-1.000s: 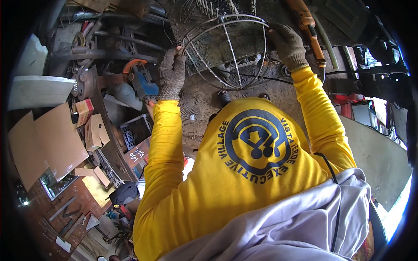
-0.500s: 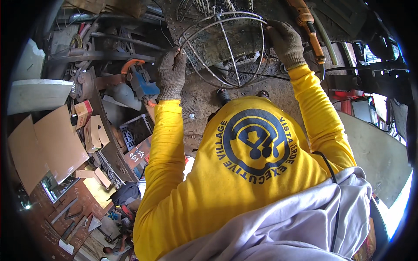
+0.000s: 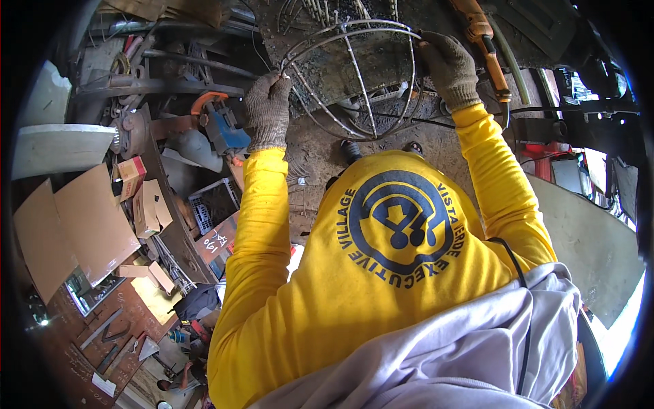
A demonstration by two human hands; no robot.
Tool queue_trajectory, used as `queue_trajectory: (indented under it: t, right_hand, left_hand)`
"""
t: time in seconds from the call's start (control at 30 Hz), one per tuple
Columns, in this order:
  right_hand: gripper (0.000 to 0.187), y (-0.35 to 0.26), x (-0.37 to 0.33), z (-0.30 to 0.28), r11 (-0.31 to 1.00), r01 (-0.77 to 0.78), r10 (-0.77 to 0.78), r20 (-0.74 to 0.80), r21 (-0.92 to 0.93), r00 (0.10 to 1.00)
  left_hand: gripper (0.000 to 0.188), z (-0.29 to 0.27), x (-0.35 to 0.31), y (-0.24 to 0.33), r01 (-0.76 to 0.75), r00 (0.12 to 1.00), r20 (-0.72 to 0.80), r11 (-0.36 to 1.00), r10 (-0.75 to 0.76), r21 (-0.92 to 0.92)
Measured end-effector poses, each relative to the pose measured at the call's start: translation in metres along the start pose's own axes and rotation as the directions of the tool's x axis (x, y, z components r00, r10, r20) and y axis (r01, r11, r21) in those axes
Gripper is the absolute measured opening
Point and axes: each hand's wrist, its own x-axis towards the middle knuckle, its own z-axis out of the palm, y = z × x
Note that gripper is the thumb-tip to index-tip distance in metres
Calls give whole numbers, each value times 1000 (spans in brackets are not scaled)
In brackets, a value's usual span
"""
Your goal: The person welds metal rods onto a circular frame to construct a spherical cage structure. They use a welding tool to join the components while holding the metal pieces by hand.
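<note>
Both my hands wear grey-brown knit work gloves and hold a rounded cage of thin bent metal rods (image 3: 360, 85) in front of me. My left hand (image 3: 268, 109) pinches the left end of its rim, with thumb and fingers closed on the rod. On the opposite end, my right hand (image 3: 449, 71) is closed round the rim, its fingertips partly hidden. Curved ribs hang from the rim and meet toward the bottom, nearest my body. Behind the cage lies a dark, dirty metal worktop (image 3: 390, 63).
Several thin rods (image 3: 317, 10) lie at the worktop's far side. An orange power tool (image 3: 484, 44) with a cord is beyond my right hand. A blue tool with an orange part (image 3: 223, 126) stands left of my left hand. Cardboard sheets (image 3: 95, 225) and boxes (image 3: 150, 208) crowd the left.
My left hand has shifted slightly up and away from me, and the cage has moved a touch to the right. Both hands keep their hold on the rim.
</note>
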Motion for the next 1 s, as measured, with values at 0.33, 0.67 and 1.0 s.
queue_trajectory:
  t: [0.33, 0.67, 1.0]
  right_hand:
    - [22, -2, -1, 1, 992, 94, -99, -50, -89, 994]
    - [21, -2, -2, 2, 994, 77, -81, -51, -79, 995]
    - [22, -5, 3, 2, 997, 71, -72, -90, -19, 993]
  left_hand:
    - [26, -6, -10, 0, -37, 999, 26, 999, 37, -27]
    - [25, 3, -12, -3, -51, 995, -82, 993, 61, 110]
    - [28, 6, -12, 8, -14, 999, -37, 996, 17, 85]
